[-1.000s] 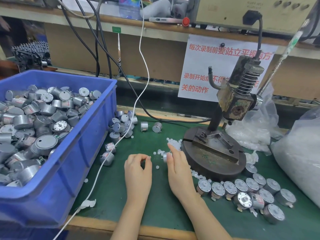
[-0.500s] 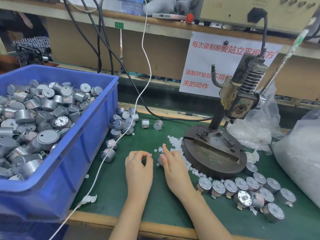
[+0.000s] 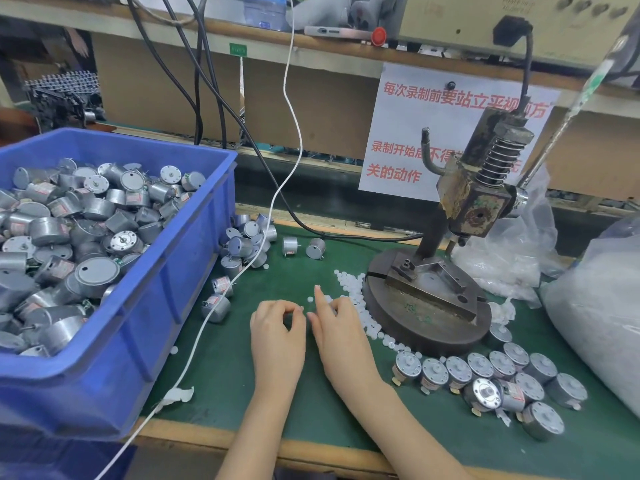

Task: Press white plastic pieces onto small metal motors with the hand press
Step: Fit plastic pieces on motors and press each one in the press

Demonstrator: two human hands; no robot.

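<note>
Both hands are down on the green mat (image 3: 225,368), side by side, just in front of the hand press (image 3: 478,202). The left hand (image 3: 277,341) is curled up, with thumb and forefinger tips meeting in a little ring. The right hand (image 3: 341,337) has its forefinger (image 3: 318,294) sticking straight out and the other fingers bent down onto the scatter of white plastic pieces (image 3: 353,289). Honestly can't tell if either hand actually has anything in its grip; the bits are way too tiny from this angle.

The white pieces lie loose on the mat in a curved trail that hugs the left and front edge of the press's round base (image 3: 426,327). The press head is up and tilted, spring showing, with its lever (image 3: 568,116) running up to the right.

Motors are everywhere:
- The blue crate (image 3: 145,306) on the left is heaped with metal motors (image 3: 69,237).
- A small loose bunch (image 3: 242,244) sits on the mat right beside the crate.
- A finished-looking row (image 3: 485,372) sits at the front right, just under the press base.

A white cable (image 3: 277,188) drapes down across the mat past the crate. Clear plastic bags (image 3: 595,323) sit on the right, and a paper sign (image 3: 408,133) with red writing hangs behind the press.
</note>
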